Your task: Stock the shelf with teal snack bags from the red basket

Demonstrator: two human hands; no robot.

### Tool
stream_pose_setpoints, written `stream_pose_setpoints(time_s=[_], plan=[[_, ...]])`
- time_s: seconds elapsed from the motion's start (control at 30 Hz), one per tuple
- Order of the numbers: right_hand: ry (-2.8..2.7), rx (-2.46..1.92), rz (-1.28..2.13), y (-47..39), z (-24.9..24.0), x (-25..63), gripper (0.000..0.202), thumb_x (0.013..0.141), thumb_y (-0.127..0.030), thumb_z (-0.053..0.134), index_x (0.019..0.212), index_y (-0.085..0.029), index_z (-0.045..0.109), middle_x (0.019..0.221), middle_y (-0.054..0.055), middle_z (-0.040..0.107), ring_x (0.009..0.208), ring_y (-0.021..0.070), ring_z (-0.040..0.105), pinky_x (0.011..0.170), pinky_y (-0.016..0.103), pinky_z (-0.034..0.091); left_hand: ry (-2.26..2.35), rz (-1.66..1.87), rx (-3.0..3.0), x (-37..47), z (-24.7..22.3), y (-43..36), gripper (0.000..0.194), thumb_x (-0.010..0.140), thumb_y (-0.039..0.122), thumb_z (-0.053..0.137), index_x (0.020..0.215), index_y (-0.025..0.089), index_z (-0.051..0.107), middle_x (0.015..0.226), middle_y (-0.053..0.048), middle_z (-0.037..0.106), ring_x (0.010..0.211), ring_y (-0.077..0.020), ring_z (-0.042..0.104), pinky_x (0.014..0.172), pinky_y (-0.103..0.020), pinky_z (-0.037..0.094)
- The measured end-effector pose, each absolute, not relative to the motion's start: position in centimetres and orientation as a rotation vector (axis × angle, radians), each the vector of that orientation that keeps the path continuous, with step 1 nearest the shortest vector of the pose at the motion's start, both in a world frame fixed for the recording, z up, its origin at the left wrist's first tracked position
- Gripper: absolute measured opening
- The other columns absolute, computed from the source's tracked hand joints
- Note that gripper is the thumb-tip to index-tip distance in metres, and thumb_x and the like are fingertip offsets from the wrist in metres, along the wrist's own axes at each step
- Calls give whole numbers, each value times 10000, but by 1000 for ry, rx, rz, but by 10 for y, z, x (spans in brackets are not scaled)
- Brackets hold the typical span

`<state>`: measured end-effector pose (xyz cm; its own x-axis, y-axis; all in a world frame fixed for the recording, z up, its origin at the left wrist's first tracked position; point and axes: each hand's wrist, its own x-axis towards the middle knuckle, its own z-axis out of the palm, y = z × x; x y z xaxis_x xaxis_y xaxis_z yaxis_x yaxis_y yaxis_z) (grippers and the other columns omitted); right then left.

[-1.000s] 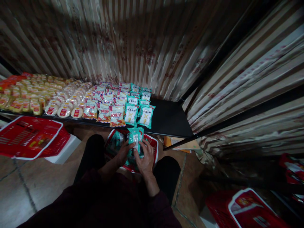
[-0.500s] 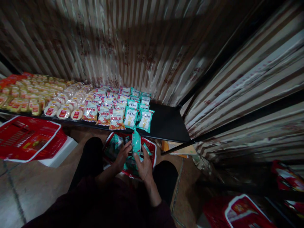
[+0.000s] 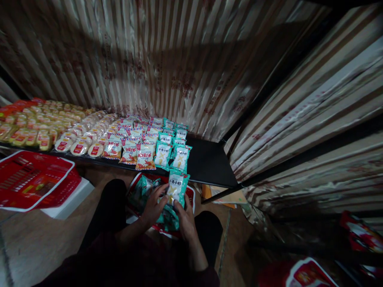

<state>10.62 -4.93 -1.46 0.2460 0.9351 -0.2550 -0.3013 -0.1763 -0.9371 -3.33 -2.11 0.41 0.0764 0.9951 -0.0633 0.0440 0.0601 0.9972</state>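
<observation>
A teal and white snack packet [image 3: 177,186] is held upright, its printed front facing me, above a red bag [image 3: 191,196] with a white rim. My right hand [image 3: 186,217] grips its lower right side, thumb on the front. My left hand [image 3: 154,205] touches its left edge with the fingertips. More teal packets [image 3: 145,187] lie in the bag, partly hidden by my hands. On the black shelf [image 3: 209,163] just beyond, similar teal packets [image 3: 181,156] stand in two columns beside white and red packets [image 3: 145,154].
Round wrapped cakes [image 3: 79,147] and yellow packets [image 3: 44,139] fill the shelf's left part. A red bag [image 3: 30,179] and white box [image 3: 70,199] are at the left. A black metal bar [image 3: 269,169] runs along the right, with another red bag [image 3: 311,273] below.
The held packet has turned from its teal side to its white printed front. My hands have shifted slightly around it, and the whole view has moved a little.
</observation>
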Motion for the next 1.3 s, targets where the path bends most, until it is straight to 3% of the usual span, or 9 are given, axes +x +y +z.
stream_pose_setpoints(time_s=[0.17, 0.33, 0.6, 0.9, 1.1, 1.3], plan=[[-467, -1182, 1386, -45, -8, 99, 661, 672, -343, 726, 1289, -254, 506, 1102, 52, 702, 1023, 237, 654, 884, 391, 514, 1235, 1069, 1109, -28, -4, -22, 530, 756, 325, 630, 1261, 186, 549, 1303, -101, 571, 1207, -265, 513, 1023, -373, 390], [-425, -1156, 1421, -40, -1, 99, 556, 666, -339, 720, 1195, -251, 577, 1141, 64, 686, 996, 254, 661, 803, 390, 545, 1162, 1074, 1065, -27, -9, -22, 614, 730, 320, 656, 1294, 140, 493, 1346, -145, 535, 1282, -275, 460, 1078, -391, 341], [-580, -1174, 1379, -30, -2, 102, 612, 659, -394, 779, 1212, -231, 572, 1187, 72, 670, 1056, 229, 643, 920, 373, 507, 1133, 1152, 1041, -28, -7, -19, 569, 709, 327, 674, 1240, 169, 540, 1313, -130, 567, 1252, -272, 492, 1074, -406, 359], [-608, -1167, 1442, -32, -8, 116, 578, 645, -430, 804, 1160, -238, 623, 1127, 68, 703, 1041, 261, 657, 921, 403, 517, 1127, 1121, 1060, -25, -14, -24, 598, 690, 460, 698, 1222, 207, 590, 1314, -129, 574, 1206, -291, 529, 1041, -399, 407], [-597, -1166, 1406, -20, -16, 132, 727, 540, -491, 847, 1194, -267, 620, 1057, 74, 724, 1044, 309, 649, 907, 458, 520, 1104, 1122, 1052, -15, -25, -20, 639, 716, 584, 656, 1256, 253, 573, 1325, -100, 572, 1250, -277, 500, 1056, -352, 403], [-657, -1194, 1364, 0, -26, 157, 700, 534, -471, 853, 1173, -283, 638, 1091, 70, 711, 1024, 300, 651, 882, 431, 528, 1085, 1080, 1056, -1, -14, -6, 646, 737, 574, 623, 1284, 239, 543, 1330, -112, 565, 1223, -271, 521, 1039, -355, 418]])
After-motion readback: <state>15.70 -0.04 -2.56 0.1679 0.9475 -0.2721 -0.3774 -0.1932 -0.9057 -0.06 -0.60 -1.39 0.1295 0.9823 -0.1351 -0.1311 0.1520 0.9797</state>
